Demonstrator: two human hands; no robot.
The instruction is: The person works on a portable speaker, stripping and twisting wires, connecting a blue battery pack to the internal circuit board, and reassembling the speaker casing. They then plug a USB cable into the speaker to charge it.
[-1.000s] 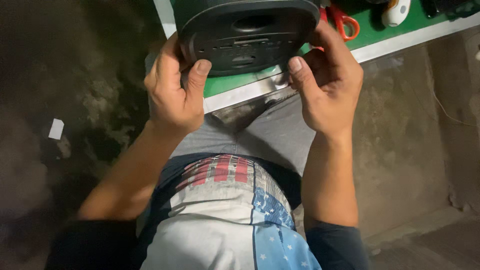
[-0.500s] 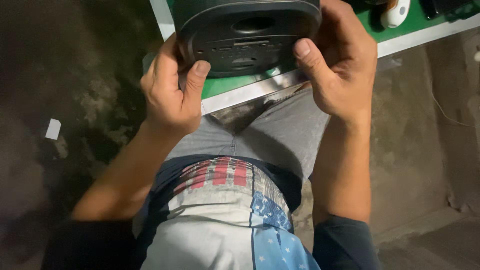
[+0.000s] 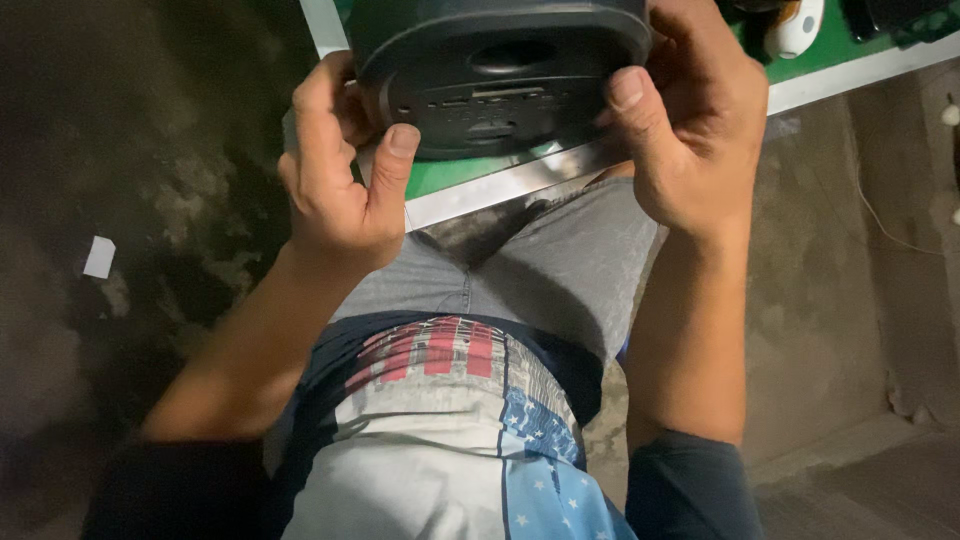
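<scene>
Since the earlier frame the right hand (image 3: 700, 140) had slid its thumb further onto the rim of the dark round device (image 3: 500, 75), which had edged slightly upward; the left hand (image 3: 335, 180) gripped the opposite rim. Both hands were clamped on the device, held underside-up above the near edge of the green tabletop (image 3: 460, 175); its casing looked closed, nothing yet removed; a white object (image 3: 795, 30) lay further back.
</scene>
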